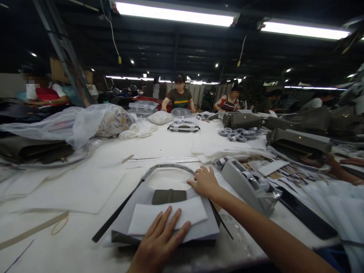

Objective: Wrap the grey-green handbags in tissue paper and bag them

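A dark olive handbag [122, 238] lies flat before me, mostly covered by thin grey-white wrapping. Its wrapped handle [170, 166] arches away from me, and an olive flap tab [169, 196] shows in the middle. Over the lower part rests a folded white foam sheet [142, 218]. My left hand [162, 239] lies on this sheet with its fingers spread. Beyond it, my right hand [205, 182] reaches to the right end of the handle, its fingers apart and bent, thumb close to the handle. Dark straps [116, 210] stick out at both sides of the bag.
A tape dispenser [241, 182] stands close on the right, beside cardboard scraps [273, 167]. Several olive bags [298, 146] and a co-worker's hand [331, 161] are farther right. White sheets [71, 185] and a filled plastic bag [113, 119] lie left. Co-workers sit across the table.
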Demonstrator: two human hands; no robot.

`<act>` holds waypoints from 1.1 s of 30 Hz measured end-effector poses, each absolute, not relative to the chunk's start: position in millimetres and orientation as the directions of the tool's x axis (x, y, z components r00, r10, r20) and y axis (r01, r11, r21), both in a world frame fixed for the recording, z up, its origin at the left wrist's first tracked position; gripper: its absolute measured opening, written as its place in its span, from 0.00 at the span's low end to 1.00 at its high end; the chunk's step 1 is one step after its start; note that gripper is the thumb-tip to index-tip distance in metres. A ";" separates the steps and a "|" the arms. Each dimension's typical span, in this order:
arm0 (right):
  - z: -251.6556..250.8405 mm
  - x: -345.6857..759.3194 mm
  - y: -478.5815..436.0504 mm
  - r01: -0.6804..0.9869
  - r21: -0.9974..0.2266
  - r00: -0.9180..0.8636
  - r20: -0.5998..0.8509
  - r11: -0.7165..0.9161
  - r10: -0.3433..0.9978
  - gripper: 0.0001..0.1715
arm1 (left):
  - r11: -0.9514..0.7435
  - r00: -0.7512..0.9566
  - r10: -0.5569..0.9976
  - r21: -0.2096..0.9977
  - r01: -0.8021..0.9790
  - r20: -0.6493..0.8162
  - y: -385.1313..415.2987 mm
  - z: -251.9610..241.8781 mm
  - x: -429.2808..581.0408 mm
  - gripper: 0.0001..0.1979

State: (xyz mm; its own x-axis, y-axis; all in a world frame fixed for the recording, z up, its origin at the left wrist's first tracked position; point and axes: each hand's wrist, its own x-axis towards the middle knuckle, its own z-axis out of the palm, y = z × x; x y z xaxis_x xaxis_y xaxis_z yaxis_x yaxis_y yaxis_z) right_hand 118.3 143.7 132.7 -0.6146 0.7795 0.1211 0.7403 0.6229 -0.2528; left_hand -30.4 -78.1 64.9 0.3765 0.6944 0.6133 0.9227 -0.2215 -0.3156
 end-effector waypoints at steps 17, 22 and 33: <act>108.9 112.7 178.5 0.531 -0.781 -0.509 0.017 0.330 0.860 0.15 | -0.258 0.333 0.701 -0.212 0.943 0.630 -76.7 58.4 -28.0 0.25; 133.9 136.2 144.8 0.287 -0.900 -0.633 0.079 0.328 0.770 0.17 | -0.261 0.343 0.703 -0.222 0.939 0.624 -76.2 60.4 -29.6 0.25; 156.0 182.6 92.3 0.028 -0.869 -0.797 0.279 0.494 0.535 0.16 | -0.267 0.370 0.716 -0.258 0.929 0.592 -75.6 60.2 -33.6 0.26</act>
